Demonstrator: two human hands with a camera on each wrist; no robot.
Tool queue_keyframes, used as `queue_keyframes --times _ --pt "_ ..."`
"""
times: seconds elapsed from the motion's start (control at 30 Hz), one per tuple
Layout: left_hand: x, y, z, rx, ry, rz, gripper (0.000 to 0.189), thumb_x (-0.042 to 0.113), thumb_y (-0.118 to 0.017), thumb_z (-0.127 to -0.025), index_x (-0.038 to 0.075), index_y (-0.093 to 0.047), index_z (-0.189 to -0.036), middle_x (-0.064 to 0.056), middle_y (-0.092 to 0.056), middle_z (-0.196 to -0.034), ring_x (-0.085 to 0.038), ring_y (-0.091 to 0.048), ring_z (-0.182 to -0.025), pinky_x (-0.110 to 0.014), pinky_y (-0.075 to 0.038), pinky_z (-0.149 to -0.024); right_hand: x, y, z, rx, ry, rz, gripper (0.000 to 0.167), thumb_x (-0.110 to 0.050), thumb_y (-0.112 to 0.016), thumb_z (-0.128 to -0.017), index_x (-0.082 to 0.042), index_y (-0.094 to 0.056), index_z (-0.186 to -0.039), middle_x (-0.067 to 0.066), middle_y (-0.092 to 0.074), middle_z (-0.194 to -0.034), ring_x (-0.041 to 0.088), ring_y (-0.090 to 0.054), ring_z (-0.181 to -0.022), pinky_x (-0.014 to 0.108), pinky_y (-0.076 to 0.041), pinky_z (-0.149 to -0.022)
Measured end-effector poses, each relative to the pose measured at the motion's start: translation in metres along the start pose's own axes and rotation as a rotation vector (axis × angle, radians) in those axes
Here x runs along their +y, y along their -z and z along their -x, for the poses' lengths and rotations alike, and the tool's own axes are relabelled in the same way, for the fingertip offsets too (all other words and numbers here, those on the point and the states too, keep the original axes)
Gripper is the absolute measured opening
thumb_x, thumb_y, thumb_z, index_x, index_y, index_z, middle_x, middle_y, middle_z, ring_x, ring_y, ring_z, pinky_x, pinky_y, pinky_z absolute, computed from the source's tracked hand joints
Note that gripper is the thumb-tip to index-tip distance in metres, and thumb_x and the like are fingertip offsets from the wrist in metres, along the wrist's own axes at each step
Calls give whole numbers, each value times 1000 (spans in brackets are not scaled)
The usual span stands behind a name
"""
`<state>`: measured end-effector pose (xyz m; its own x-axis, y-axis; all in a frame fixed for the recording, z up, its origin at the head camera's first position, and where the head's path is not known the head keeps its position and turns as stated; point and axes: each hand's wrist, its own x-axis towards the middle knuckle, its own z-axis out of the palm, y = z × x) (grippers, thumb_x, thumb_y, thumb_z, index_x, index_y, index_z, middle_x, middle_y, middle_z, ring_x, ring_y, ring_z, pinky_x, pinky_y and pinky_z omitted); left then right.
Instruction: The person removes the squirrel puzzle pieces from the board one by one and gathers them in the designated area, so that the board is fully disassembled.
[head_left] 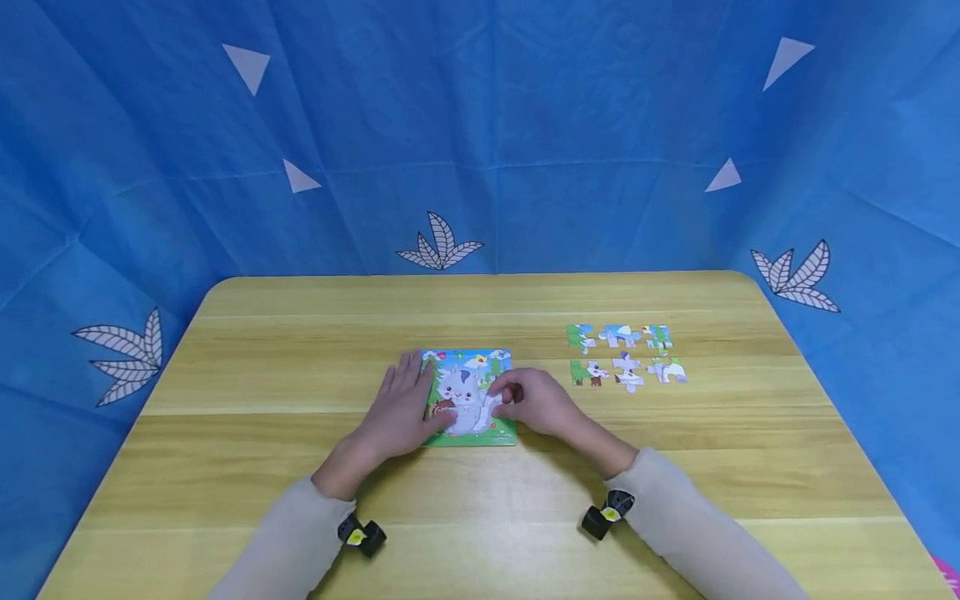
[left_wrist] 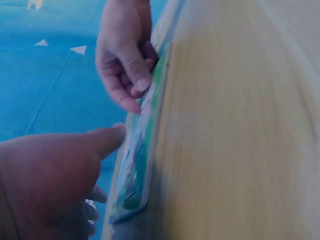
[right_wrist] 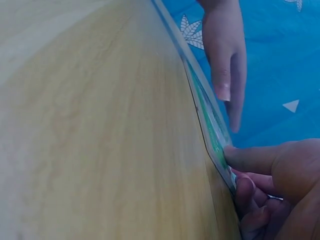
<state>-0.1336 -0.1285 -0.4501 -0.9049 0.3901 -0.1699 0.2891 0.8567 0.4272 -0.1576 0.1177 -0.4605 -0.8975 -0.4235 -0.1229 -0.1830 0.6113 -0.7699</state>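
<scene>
A square puzzle board (head_left: 468, 439) with a pale cartoon cat and a green lower border lies on the wooden table. My left hand (head_left: 397, 408) rests along its left side, fingers straight and the thumb reaching over the picture. At the board's right side, my right hand (head_left: 536, 402) pinches a whitish puzzle piece (head_left: 492, 403) at the cat's tail between thumb and forefinger; the fingers partly hide it. In the left wrist view that right hand (left_wrist: 125, 60) has curled fingers over the board (left_wrist: 145, 145). The right wrist view shows the right thumb (right_wrist: 252, 157) touching the board's edge.
To the right of the board, several loose puzzle pieces (head_left: 627, 383) lie in two rows. The light wooden table (head_left: 480, 517) ends at the back against a blue curtain (head_left: 480, 125) with white triangles and leaf prints.
</scene>
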Motion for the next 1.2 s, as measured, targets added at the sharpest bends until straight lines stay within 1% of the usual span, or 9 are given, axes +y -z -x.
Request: queue_keyframes --times 0.1,0.2,0.27,0.5,0.67,0.8,0.97,1.1,1.2 --pt "4 -4 -6 -9 -50 1 89 48 -57 -102 -6 -16 -159 -25 -6 -168 -40 3 -155 -56 -2 -124 0 0 0 -1 0 7 16 -10 -83 -85 -11 -74 -98 -4 -57 -79 13 -51 -72 28 -45 -69" --pt "6 -7 -11 -16 -72 6 90 49 -55 -102 -6 -13 -160 -24 -5 -168 -40 3 -155 -55 -2 -124 -1 0 0 -3 0 12 16 -10 -83 -85 -12 -74 -98 -4 -57 -79 13 -51 -72 28 -45 -69" --pt "5 -9 -14 -23 -62 7 92 51 -54 -102 -5 -11 -160 -23 -4 -168 -40 5 -155 -54 -1 -124 0 0 -1 -5 -2 14 16 -10 -83 -85 -12 -74 -98 -4 -57 -79 13 -51 -72 28 -45 -69" --pt "-4 -18 -19 -58 -24 22 98 54 -58 -99 -2 -6 -161 -18 2 -170 -36 12 -155 -53 5 -124 0 1 0 -14 3 12 13 -9 -82 -86 -13 -73 -95 -3 -57 -78 13 -51 -71 28 -44 -68" --pt "-9 -23 -21 -75 -13 3 100 59 -54 -99 2 0 -162 -13 8 -170 -32 18 -154 -52 9 -123 -1 1 0 -23 8 22 12 -9 -81 -87 -12 -72 -93 -3 -56 -77 13 -50 -71 28 -44 -67" --pt "-11 -26 -21 -58 -14 11 100 59 -53 -99 3 2 -162 -12 10 -170 -31 18 -154 -53 9 -123 -4 1 0 -34 -3 32 12 -9 -80 -87 -12 -71 -94 -3 -56 -78 13 -50 -71 28 -43 -67" --pt "-12 -28 -20 -27 -33 15 101 60 -52 -99 2 1 -162 -13 8 -170 -32 17 -155 -54 9 -123 -7 2 0 -43 -18 39 12 -7 -80 -87 -11 -70 -93 -3 -56 -78 13 -50 -71 28 -44 -68" --pt "-13 -30 -20 -17 -39 17 99 60 -52 -100 1 0 -162 -14 7 -170 -32 16 -155 -54 8 -123 -8 2 0 -51 -20 42 12 -6 -79 -88 -10 -69 -93 -2 -55 -79 13 -50 -71 28 -45 -69" --pt "-12 -30 -20 -24 -34 10 99 59 -51 -101 2 2 -161 -13 8 -170 -32 17 -155 -53 9 -122 -9 2 0 -52 -21 43 11 -5 -78 -88 -10 -69 -94 -1 -55 -79 13 -50 -72 28 -45 -69"
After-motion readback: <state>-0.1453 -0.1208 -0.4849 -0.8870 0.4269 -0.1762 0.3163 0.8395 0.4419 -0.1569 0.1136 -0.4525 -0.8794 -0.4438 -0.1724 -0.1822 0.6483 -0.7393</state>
